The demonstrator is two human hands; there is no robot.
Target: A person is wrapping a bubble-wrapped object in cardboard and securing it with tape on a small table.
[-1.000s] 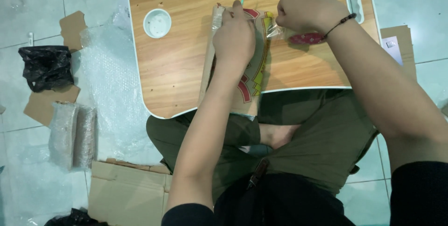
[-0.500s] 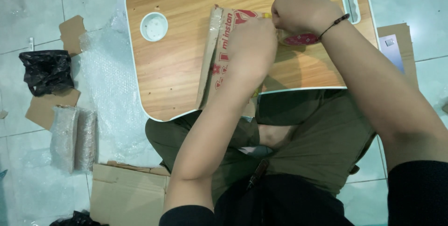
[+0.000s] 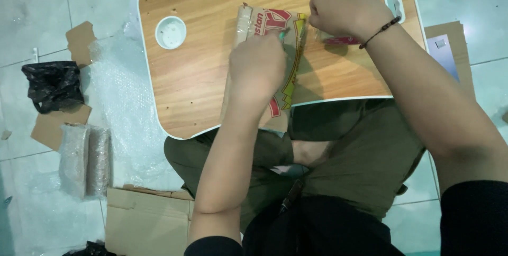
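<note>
A flat piece of brown cardboard (image 3: 275,28) with red and yellow print lies lengthwise on a wooden lap table (image 3: 196,71) over my knees. My left hand (image 3: 256,68) presses down on the cardboard and holds a small green-tipped thing, too hidden to name. My right hand (image 3: 346,10) is closed in a fist at the cardboard's right edge, gripping a clear tape roll with a red core (image 3: 338,39) that peeks out under it. A dark bracelet sits on my right wrist.
The lap table has a round white cup recess (image 3: 170,32) and slots at its top and right. On the tiled floor to the left lie bubble wrap (image 3: 119,102), a wrapped bundle (image 3: 84,158), a black bag (image 3: 52,84) and cardboard scraps (image 3: 143,219).
The view has shifted and the cardboard now shows more of its printed face. My left hand has slid down along the cardboard; my right fist stays at its right edge.
</note>
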